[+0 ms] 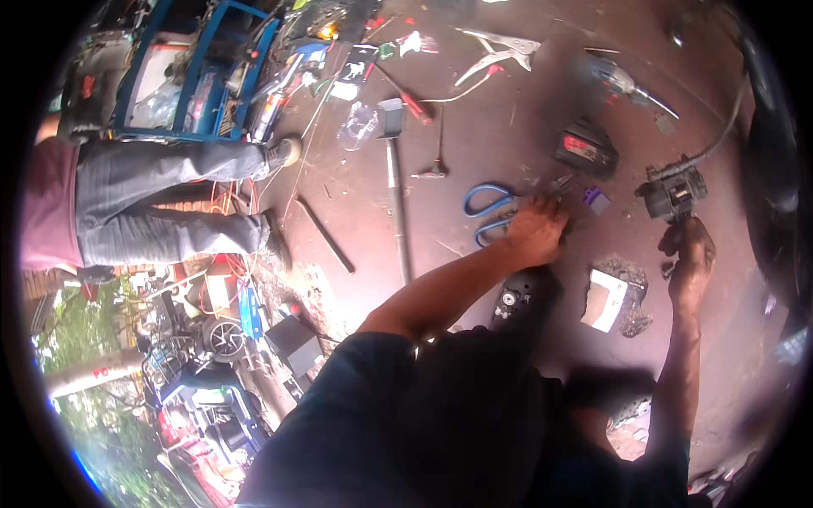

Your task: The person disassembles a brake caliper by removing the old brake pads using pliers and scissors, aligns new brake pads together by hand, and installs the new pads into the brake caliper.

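The left hand (538, 230) is partly curled over the near end of the blue-handled scissors (508, 200); the handles lie to its left, and whether it grips them cannot be told. The right hand (694, 258) has its fingers bent at the near end of a dark mechanical part (673, 193), which sits just beyond it; whether they pinch or merely touch it is unclear. Its grip seems suited to steadying the part, since a hose (730, 127) runs from the far side, away to the right.

A purple piece (596, 201) lies just right of the left hand, and locking pliers (508, 52) well beyond it; the spread probably keeps each within sight and easy to pick out.

Beyond the left hand, slightly right, is a dark case (586, 150) with a red panel; its inside does not show. Far to that hand's left, a blue-framed rack (203, 72) holds clear plastic (172, 103) and other goods too blurred to name.
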The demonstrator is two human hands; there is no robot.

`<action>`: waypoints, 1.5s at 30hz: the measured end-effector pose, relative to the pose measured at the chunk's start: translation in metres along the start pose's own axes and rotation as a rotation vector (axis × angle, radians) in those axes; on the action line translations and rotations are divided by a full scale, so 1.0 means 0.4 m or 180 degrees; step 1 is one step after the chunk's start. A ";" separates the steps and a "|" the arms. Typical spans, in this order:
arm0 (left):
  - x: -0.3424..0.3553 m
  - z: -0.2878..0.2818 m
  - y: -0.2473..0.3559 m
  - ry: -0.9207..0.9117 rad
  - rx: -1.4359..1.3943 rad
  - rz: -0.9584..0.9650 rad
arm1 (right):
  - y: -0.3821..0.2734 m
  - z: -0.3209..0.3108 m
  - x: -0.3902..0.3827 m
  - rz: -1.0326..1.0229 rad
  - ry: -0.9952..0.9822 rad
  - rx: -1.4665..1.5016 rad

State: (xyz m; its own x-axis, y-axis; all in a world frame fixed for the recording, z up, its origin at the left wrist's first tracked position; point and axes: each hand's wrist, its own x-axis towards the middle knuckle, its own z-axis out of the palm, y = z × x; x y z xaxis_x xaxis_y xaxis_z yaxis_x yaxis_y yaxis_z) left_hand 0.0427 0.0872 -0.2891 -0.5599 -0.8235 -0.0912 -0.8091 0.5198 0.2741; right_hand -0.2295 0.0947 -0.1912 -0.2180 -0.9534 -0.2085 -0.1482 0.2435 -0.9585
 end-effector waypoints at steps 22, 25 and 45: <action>0.045 -0.306 -0.082 0.0628 -0.2842 -0.1110 | 0.024 -0.026 0.005 -0.0691 -0.0201 0.0123; 0.223 -0.322 0.069 -0.0008 -0.3514 -0.0611 | 0.013 -0.038 0.012 -0.0639 -0.0307 0.0011; 0.386 -0.347 0.185 -0.1015 -0.3535 -0.0332 | -0.014 -0.041 -0.011 0.0676 -0.0217 0.1407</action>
State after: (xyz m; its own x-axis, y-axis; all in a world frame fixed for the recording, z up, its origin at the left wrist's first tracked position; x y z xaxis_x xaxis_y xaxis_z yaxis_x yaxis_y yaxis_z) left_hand -0.0790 -0.0330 -0.1500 -0.6472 -0.6739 -0.3565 -0.3404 -0.1629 0.9261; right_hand -0.2433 0.1005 -0.1816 -0.1331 -0.9040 -0.4063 0.3192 0.3490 -0.8811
